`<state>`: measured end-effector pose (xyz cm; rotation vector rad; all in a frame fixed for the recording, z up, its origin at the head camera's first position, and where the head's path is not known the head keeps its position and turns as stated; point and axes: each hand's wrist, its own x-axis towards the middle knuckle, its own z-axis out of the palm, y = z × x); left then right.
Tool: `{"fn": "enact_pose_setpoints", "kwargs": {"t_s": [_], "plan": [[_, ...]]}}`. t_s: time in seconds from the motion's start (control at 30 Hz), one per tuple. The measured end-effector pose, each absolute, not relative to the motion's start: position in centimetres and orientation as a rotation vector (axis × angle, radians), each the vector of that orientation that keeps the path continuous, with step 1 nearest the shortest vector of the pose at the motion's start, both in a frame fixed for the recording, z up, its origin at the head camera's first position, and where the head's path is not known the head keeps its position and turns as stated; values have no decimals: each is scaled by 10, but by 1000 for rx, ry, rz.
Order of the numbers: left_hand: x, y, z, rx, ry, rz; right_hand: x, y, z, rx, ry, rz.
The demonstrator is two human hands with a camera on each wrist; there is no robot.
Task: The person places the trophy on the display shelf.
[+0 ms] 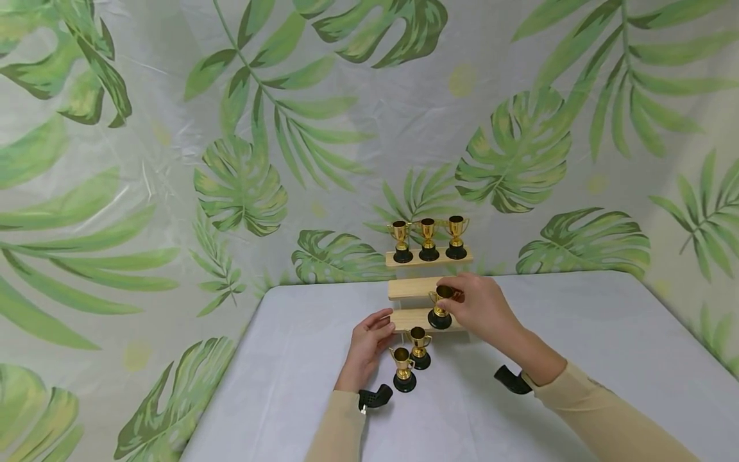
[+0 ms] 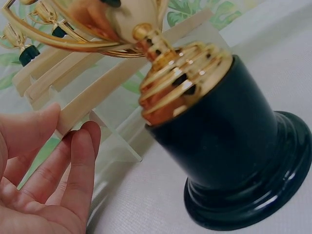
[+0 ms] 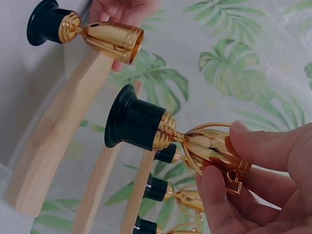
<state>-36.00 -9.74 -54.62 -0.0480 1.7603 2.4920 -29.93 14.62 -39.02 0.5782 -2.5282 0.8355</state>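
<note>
A small gold trophy cup (image 1: 440, 308) with a black base stands at the lowest step of a three-step wooden stand (image 1: 412, 319). My right hand (image 1: 462, 298) pinches its cup (image 3: 209, 146) at the rim and handle. My left hand (image 1: 378, 330) lies with relaxed fingers at the left end of that step, and in the left wrist view its thumb (image 2: 44, 122) touches the plank's end. Two more trophies (image 1: 418, 346) (image 1: 404, 369) stand on the table just right of the left hand. One of them fills the left wrist view (image 2: 229, 146).
Three trophies (image 1: 428, 239) line the top step, while the middle step (image 1: 412, 287) is bare. The stand sits at the far edge of a white table (image 1: 577, 333), against a leaf-print backdrop (image 1: 242, 186). Open table surface lies on both sides.
</note>
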Motion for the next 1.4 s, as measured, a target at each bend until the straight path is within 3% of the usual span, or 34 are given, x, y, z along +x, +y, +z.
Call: {"fn": "enact_pose_setpoints", "kwargs": {"t_s": [1.4], "plan": [[-354, -101, -541, -57, 1741, 2485, -364, 115, -362, 596, -2500, 871]]}}
